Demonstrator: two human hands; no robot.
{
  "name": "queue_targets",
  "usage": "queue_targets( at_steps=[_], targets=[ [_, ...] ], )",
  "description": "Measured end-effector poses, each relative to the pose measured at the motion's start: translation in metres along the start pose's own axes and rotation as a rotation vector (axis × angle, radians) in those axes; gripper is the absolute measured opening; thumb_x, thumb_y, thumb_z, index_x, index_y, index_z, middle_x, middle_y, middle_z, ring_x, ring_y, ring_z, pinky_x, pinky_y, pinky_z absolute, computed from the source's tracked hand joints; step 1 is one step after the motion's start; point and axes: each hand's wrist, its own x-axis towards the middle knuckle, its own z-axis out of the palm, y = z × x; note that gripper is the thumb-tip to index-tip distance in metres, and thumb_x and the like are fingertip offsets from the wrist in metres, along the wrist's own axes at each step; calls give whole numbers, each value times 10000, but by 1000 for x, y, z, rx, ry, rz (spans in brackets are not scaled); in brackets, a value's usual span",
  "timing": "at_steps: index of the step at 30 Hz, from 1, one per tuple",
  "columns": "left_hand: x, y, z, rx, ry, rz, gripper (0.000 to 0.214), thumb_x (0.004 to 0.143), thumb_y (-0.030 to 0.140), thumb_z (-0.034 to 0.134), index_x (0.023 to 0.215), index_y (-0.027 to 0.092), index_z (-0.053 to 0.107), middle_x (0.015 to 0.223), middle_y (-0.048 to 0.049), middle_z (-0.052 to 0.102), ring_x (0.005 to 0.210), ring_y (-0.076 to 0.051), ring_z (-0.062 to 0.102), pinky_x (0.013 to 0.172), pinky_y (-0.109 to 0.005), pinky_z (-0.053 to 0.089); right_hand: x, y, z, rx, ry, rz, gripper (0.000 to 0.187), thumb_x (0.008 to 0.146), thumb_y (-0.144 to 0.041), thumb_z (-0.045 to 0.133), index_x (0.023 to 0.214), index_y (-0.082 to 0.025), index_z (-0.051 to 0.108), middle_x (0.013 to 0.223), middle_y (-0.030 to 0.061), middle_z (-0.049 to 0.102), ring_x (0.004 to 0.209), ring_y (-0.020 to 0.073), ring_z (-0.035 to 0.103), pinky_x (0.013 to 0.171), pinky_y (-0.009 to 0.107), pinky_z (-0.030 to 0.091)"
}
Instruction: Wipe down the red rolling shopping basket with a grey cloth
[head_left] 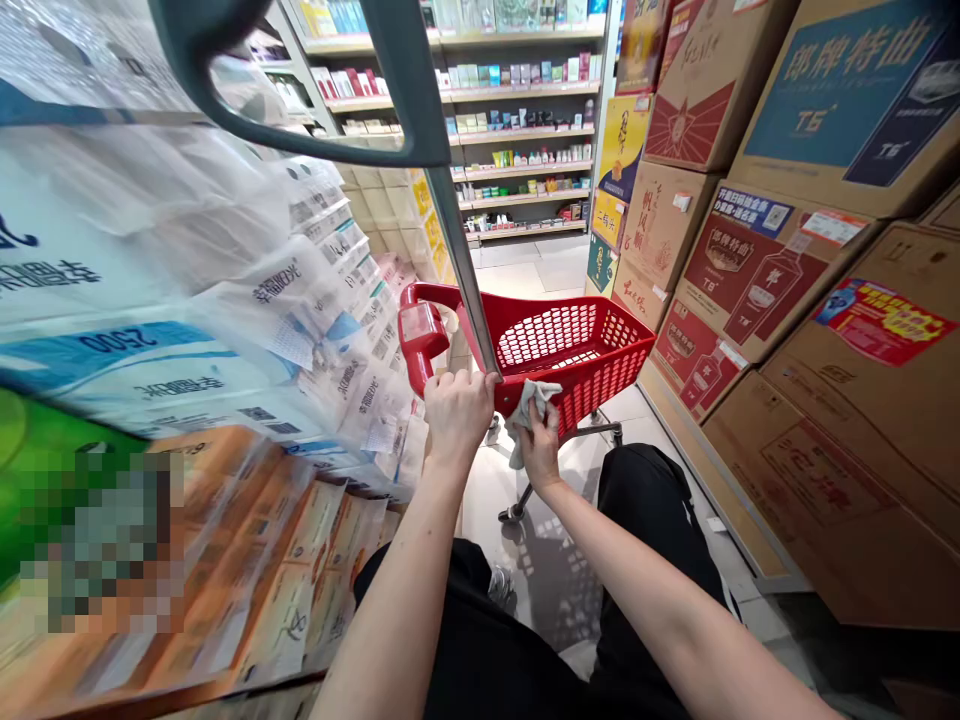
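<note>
A red plastic shopping cart (600, 365) with perforated basket walls stands in the aisle ahead of my knees. My left hand (459, 412) is wrapped round the near end of its red frame, at the foot of a metal post (466, 265). That post slants up to a dark grey looped handle (300, 145) close to the camera. With bent fingers, my right hand (543, 442) grips a crumpled grey cloth (534, 405). The cloth lies against the red rim at the cart's near side, just right of my left hand.
Plastic-wrapped white packs (247, 270) are piled along the left, above orange packs (217, 540). Stacked cardboard cartons (780, 270) line the right side. Shelves (517, 95) with small boxes and bottles close off the far end. Cart wheels (512, 515) rest on the pale tiled floor.
</note>
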Motion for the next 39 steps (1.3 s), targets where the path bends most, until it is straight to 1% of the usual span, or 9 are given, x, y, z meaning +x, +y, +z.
queue_targets(
  at_steps=[4, 11, 15, 19, 24, 28, 31, 34, 39],
  targets=[
    [-1, 7, 0, 20, -20, -31, 481, 933, 408, 238, 793, 155, 623, 771, -122, 614, 791, -242, 526, 765, -391, 295, -8, 3, -1, -84, -47, 152, 487, 857, -288, 507, 1334, -213, 436, 1253, 141, 408, 1206, 262, 433, 974, 427, 407],
    [-1, 3, -1, 35, -53, -61, 477, 935, 397, 222, 825, 145, 613, 792, -128, 618, 802, -245, 532, 772, -392, 290, 18, -30, 3, -46, -6, 91, 486, 846, -370, 533, 1282, -164, 475, 1232, 159, 398, 1181, 257, 436, 980, 379, 392],
    [-3, -3, -1, 35, -67, -59, 465, 934, 391, 225, 830, 145, 606, 786, -123, 614, 802, -243, 529, 780, -395, 287, -2, -10, 11, -115, -65, 96, 476, 845, -326, 526, 1283, -147, 468, 1244, 177, 413, 1195, 270, 424, 974, 405, 386],
    [-6, -8, -1, 53, -48, -68, 460, 936, 388, 226, 798, 154, 596, 771, -112, 603, 802, -236, 525, 785, -394, 285, -26, 18, 17, -200, -184, 238, 474, 801, -254, 553, 1252, -119, 500, 1198, 186, 465, 1137, 278, 485, 930, 397, 414],
    [-8, -13, 0, 61, -34, -70, 455, 936, 387, 232, 790, 158, 596, 766, -106, 599, 793, -232, 524, 793, -397, 283, -11, 20, 12, -128, -257, 313, 371, 736, -258, 610, 1085, -132, 609, 1136, 151, 518, 999, 243, 567, 877, 349, 447],
    [-8, -17, 0, 30, -53, -83, 455, 933, 388, 233, 806, 151, 601, 783, -117, 605, 798, -243, 520, 791, -403, 282, 23, -14, -13, 126, -230, 174, 296, 777, -342, 601, 1012, -166, 639, 1037, 96, 568, 968, 207, 576, 874, 306, 450],
    [-9, -18, -2, 21, -51, -81, 442, 930, 391, 238, 819, 152, 593, 794, -120, 608, 803, -244, 523, 791, -403, 281, 47, -49, -35, 251, -135, 47, 353, 827, -364, 552, 1133, -192, 587, 1114, 92, 547, 1045, 199, 552, 918, 309, 433],
    [-10, -15, -6, 41, -36, -74, 412, 930, 384, 241, 856, 157, 576, 789, -113, 608, 792, -244, 527, 780, -397, 283, 68, -75, -43, 214, -63, -43, 394, 884, -342, 465, 1249, -195, 501, 1232, 113, 491, 1165, 208, 474, 989, 344, 378],
    [-10, -15, -12, 59, -11, -47, 330, 919, 303, 263, 917, 150, 556, 747, -101, 600, 776, -237, 541, 768, -376, 290, 92, -86, -26, 15, -352, -269, 318, 943, -313, 340, 1139, -175, 549, 1138, 105, 574, 1093, 201, 500, 968, 344, 350]
  ],
)
